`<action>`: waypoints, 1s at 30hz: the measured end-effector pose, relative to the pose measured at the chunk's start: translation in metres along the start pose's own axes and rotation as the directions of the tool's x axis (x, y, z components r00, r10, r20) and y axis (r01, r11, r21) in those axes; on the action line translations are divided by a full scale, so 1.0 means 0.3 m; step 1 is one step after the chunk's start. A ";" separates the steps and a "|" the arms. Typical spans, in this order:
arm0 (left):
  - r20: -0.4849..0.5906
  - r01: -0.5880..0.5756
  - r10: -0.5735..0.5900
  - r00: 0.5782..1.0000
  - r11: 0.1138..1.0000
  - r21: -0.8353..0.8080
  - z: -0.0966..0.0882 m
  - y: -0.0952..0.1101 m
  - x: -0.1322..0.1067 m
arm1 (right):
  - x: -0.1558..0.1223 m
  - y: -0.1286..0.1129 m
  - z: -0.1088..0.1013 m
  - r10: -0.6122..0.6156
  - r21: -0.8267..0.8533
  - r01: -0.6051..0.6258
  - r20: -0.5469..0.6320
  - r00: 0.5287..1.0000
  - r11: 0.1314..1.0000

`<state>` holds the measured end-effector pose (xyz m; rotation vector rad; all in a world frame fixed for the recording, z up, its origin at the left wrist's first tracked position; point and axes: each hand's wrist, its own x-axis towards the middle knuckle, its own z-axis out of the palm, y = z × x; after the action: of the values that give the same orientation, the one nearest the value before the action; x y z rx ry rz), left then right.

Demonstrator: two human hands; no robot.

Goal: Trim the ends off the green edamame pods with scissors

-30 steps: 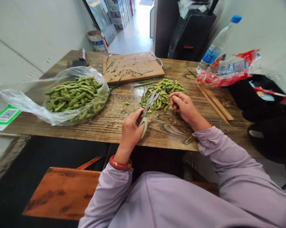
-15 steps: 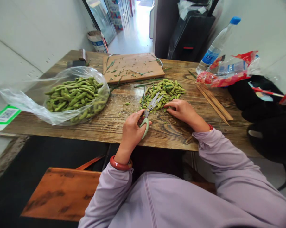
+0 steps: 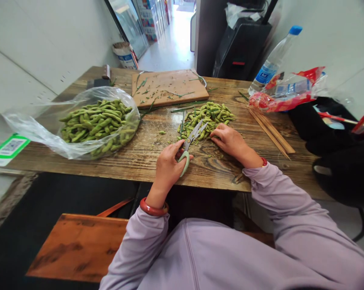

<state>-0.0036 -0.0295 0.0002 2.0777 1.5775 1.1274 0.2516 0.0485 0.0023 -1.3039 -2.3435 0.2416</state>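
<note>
My left hand (image 3: 167, 163) is wrapped round the green handles of a pair of scissors (image 3: 193, 133). Their blades are parted and point away from me, over the near side of a pile of green soybean pods (image 3: 213, 114). At the right front of that pile, my right hand (image 3: 230, 141) is low over the wood with its fingers curled and pinched together. Whatever the fingertips hold, if anything, is hidden. More pods (image 3: 94, 120) fill a clear plastic bag (image 3: 33, 123) on the left.
Behind the pile is a wooden cutting board (image 3: 169, 86) with green scraps. Chopsticks (image 3: 269, 131), a water bottle (image 3: 268, 68), a red plastic wrapper (image 3: 278, 102) and a black holder (image 3: 305, 119) stand or lie right. A cleaver (image 3: 105, 74) lies behind the bag on the wooden table (image 3: 133, 155).
My right hand has shifted slightly right, its fingers drawn closer together. My left hand and the scissors stay almost where they were. The whole view has tilted a little.
</note>
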 end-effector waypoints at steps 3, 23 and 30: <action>0.003 -0.003 0.003 1.000 1.000 0.005 0.000 0.000 0.000 | 0.009 0.006 0.005 -0.005 0.175 0.025 -0.113 0.994 0.984; 0.036 -0.032 0.033 0.999 0.999 -0.016 -0.001 -0.002 -0.001 | 0.017 -0.063 -0.011 0.187 0.781 -0.097 -0.025 0.982 0.617; 0.113 -0.051 0.053 0.992 0.998 -0.022 -0.003 0.004 0.002 | 0.022 -0.071 -0.019 0.157 0.683 -0.027 -0.129 0.979 0.730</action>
<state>-0.0034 -0.0295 0.0019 2.1417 1.4625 1.0174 0.2350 0.0422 0.0170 -1.0045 -1.7577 0.8874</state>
